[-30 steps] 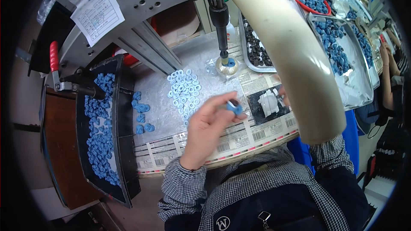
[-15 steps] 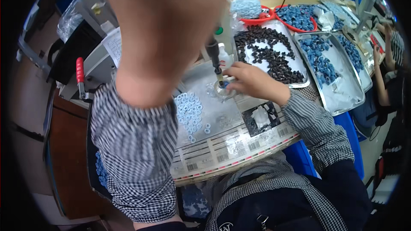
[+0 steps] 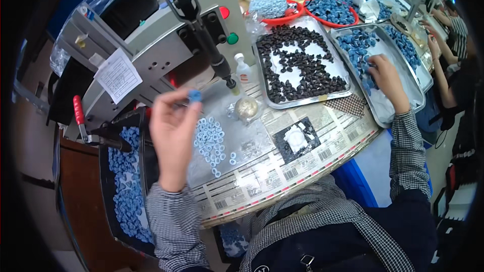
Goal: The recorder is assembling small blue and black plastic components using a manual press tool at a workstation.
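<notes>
Blue part (image 3: 194, 95): at the fingertips of the left hand, up off the work surface.
Red-handled clamp (image 3: 78, 111): well to the left of that hand.
Black bin (image 3: 147, 163): just left of the same hand and wrist, holding a heap of blue pieces (image 3: 121, 168).
Left hand (image 3: 174, 131): thumb and fingers pinch the blue part, palm otherwise unfilled.
Pale blue rings (image 3: 209, 141): spread loosely, near the left hand on its right.
Press spindle (image 3: 217, 63): points down, beyond the left hand and to its right.
White bottle (image 3: 242, 69): farther right of the left hand, behind the round pad (image 3: 246, 108).
Black square (image 3: 287, 157): between the hands, nearer the body, with white material (image 3: 297, 138) on it.
Tray of dark pieces (image 3: 307, 100): left of the right hand.
Right-hand tray (image 3: 403, 88): beneath the right hand, blue pieces along its left side.
Right hand (image 3: 388, 80): fingers bent down at those pieces; whether it grips one, I cannot tell.
</notes>
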### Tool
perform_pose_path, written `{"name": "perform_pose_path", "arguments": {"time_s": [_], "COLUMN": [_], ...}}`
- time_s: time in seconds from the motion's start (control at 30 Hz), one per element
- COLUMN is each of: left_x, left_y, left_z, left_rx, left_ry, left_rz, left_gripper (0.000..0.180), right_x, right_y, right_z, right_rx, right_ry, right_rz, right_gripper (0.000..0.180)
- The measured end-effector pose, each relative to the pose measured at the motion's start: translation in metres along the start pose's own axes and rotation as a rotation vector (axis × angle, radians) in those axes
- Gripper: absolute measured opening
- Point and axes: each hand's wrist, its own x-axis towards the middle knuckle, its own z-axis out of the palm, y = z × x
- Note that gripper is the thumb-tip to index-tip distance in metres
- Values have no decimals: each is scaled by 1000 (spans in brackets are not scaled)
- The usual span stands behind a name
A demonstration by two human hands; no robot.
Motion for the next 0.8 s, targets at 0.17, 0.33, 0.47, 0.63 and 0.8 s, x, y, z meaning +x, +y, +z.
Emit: {"name": "perform_pose_path", "arguments": {"time_s": [0.17, 0.33, 0.47, 0.63, 0.8], "left_x": [-39, -23, -20, -27, -17], "left_y": [-71, -81, -88, -95, -92], "left_z": [49, 68, 59, 55, 66], "left_rx": [110, 397, 504, 610, 626], "left_ry": [-87, -198, -236, -202, -196], "left_rz": [-86, -115, 11, 123, 187], "left_gripper": [24, 23, 20, 22, 35], "right_x": [17, 53, 98, 156, 202], "right_y": [-63, -157, -222, -305, -349], "right_z": [-25, -36, -35, -53, -79], "right_rx": [164, 379, 556, 987, 1188], "right_ry": [100, 19, 106, 53, -349], "right_rz": [-103, -349, -639, -605, -339], "right_gripper": [34, 30, 27, 48, 62]}}
